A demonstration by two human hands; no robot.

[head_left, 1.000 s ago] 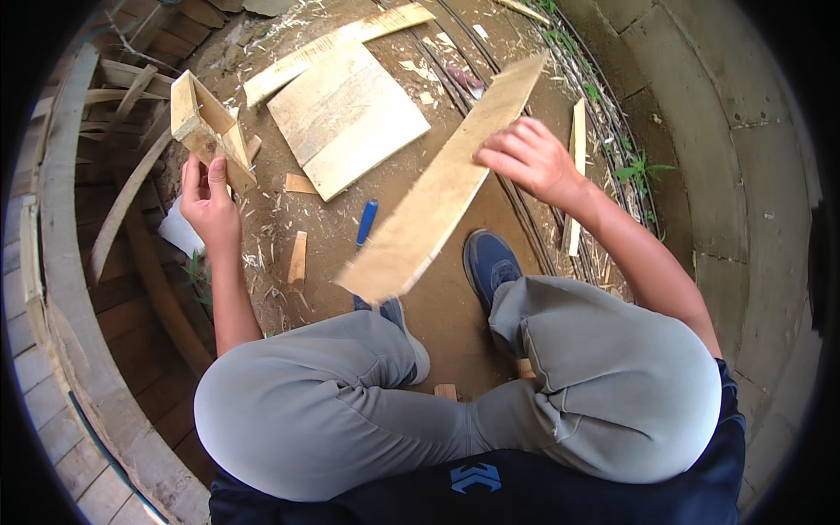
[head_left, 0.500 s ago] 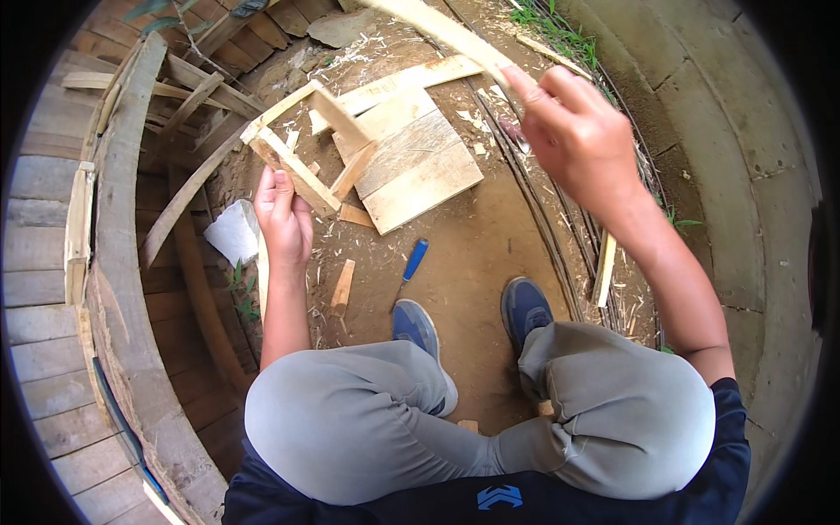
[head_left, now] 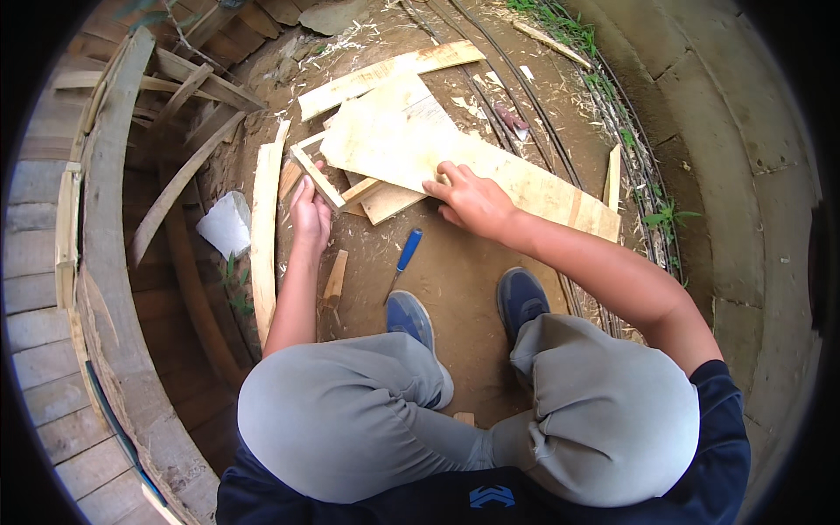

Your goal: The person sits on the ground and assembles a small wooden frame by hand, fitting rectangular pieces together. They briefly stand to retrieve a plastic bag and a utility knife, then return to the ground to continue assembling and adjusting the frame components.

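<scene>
My left hand (head_left: 311,217) is closed around the near left corner of a small wooden frame (head_left: 318,178) made of narrow battens. A wide pale plank (head_left: 534,189) slants across in front of me, its left end lying over the frame and covering much of it. My right hand (head_left: 472,199) grips the plank's near edge around its middle, thumb underneath and fingers on top. Beneath the plank and frame, a panel of joined boards (head_left: 391,206) rests on the ground, mostly hidden. A blue-handled tool with a thin metal shaft (head_left: 409,250) lies between my left shoe and the panel.
Another plank (head_left: 394,75) lies beyond the panel. Beside my left forearm stands a long board (head_left: 265,236), near a white block (head_left: 227,226). A wood wedge (head_left: 335,278) lies near my left shoe. Dark cables (head_left: 542,122) run along the right, before a concrete wall (head_left: 752,227).
My right hand has come down and left with the plank, from raised at upper right to lying across the frame. My left hand has lowered slightly and shifted right with the frame.
</scene>
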